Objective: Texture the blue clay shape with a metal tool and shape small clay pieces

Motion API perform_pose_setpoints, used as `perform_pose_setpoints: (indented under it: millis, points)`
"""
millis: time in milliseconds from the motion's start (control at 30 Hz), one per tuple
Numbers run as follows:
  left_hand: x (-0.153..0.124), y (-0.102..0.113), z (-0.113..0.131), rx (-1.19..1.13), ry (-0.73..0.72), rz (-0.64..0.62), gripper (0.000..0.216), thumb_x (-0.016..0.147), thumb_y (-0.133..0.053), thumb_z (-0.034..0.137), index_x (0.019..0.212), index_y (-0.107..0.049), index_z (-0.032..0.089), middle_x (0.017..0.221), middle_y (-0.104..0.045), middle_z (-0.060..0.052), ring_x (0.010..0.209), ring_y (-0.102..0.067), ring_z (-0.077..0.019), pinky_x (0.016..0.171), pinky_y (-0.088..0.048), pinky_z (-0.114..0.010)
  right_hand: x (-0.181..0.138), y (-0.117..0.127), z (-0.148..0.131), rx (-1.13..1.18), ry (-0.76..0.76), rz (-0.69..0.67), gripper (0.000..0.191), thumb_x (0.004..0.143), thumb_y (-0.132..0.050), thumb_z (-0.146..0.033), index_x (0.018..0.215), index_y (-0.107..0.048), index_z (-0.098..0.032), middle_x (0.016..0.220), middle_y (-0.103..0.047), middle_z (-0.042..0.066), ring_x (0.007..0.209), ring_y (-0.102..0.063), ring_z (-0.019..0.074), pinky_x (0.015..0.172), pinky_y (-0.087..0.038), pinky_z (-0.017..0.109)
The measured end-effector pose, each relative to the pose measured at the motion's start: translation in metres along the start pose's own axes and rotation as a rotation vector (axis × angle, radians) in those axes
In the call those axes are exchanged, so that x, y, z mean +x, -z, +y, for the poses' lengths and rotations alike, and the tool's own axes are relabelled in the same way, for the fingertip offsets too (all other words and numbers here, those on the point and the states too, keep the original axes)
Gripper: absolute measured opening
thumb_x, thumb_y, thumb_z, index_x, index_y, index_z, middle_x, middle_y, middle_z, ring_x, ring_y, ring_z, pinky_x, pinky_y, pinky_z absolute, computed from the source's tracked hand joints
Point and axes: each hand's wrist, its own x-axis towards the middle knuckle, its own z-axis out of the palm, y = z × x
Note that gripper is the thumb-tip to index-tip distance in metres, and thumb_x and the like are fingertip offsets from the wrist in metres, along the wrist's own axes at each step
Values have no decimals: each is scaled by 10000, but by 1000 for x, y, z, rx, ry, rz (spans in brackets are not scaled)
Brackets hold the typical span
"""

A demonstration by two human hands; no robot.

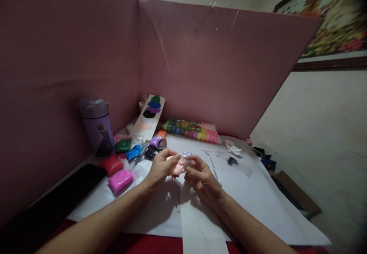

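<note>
A pale peach packet of what looks like modelling clay, wrapped in see-through plastic, is held above the white paper between both hands. My left hand pinches its left side, thumb on top. With fingers curled, my right hand grips the packet's right end, where the plastic wrap bunches up. Below them lies a narrow white card strip with a thin line along it. Just behind my left hand sits a black packet. To the right of my right hand is a thin silvery tool.
Coloured packets lie at left: pink, red, blue, green, purple and orange. Behind stand a purple canister, a card with colour swatches and a multicoloured pack. Crumpled white tissue is right.
</note>
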Motion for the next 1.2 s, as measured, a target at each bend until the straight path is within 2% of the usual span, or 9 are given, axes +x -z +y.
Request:
perform_pose_setpoints:
  millis: [167,300,433,533,633,733,833,1033,1200]
  points:
    - [-1,0,-1,8,0,5,439,600,-760,504,729,-517,161,528,-590,24,378,-526,-114,295,-351,-177,2,3,-1,-63,2,-79,278,623,-809,-300,828,-641,-212,733,-596,-16,562,-496,92,493,-387,199]
    - [1,1,-2,4,-1,16,439,594,-765,505,720,-521,163,541,-602,12,391,-530,-119,317,-369,-190,3,3,0,-97,52,-33,252,621,-801,-308,770,-625,-207,647,-561,-32,518,-468,92,453,-381,201]
    - [4,3,-4,-12,-3,31,447,550,-804,482,675,-535,147,566,-613,2,433,-544,-107,389,-411,-194,1,1,-1,-96,60,34,273,633,-791,-286,850,-641,-215,648,-552,-36,524,-478,91,439,-380,189]
    - [5,2,-3,-15,2,45,443,507,-841,438,633,-548,130,563,-621,-10,486,-564,-105,457,-437,-192,1,1,-1,-96,25,3,282,633,-793,-308,855,-649,-208,665,-555,-29,520,-482,91,422,-380,188]
    - [3,0,-1,-72,40,15,424,501,-849,414,685,-608,117,590,-638,-15,524,-580,-115,509,-466,-212,0,3,0,-91,-21,-39,260,648,-788,-317,831,-640,-207,706,-568,-24,516,-484,89,414,-381,191]
    - [0,-2,1,-84,47,-8,393,518,-840,411,643,-623,108,568,-615,-5,513,-557,-102,503,-458,-207,1,4,-1,-92,-15,-83,220,658,-788,-279,794,-633,-204,753,-572,-26,558,-504,83,461,-399,188]
    - [-1,-3,2,-74,37,20,396,506,-843,413,620,-619,107,539,-592,8,483,-527,-84,472,-439,-190,1,3,-1,-107,2,-118,215,663,-786,-281,783,-625,-202,724,-555,-34,546,-492,80,452,-388,181]
    - [3,-4,3,-135,89,79,478,412,-863,451,604,-579,118,498,-563,29,446,-517,-92,461,-477,-231,1,0,-2,-73,8,-1,300,629,-808,-285,865,-643,-202,689,-557,-35,517,-462,70,452,-374,182]
    - [2,-6,4,-160,80,72,457,423,-864,427,593,-569,121,482,-546,36,440,-513,-92,448,-455,-217,0,1,-1,-5,-62,-59,271,626,-809,-268,838,-649,-212,726,-554,-36,531,-470,63,476,-388,183]
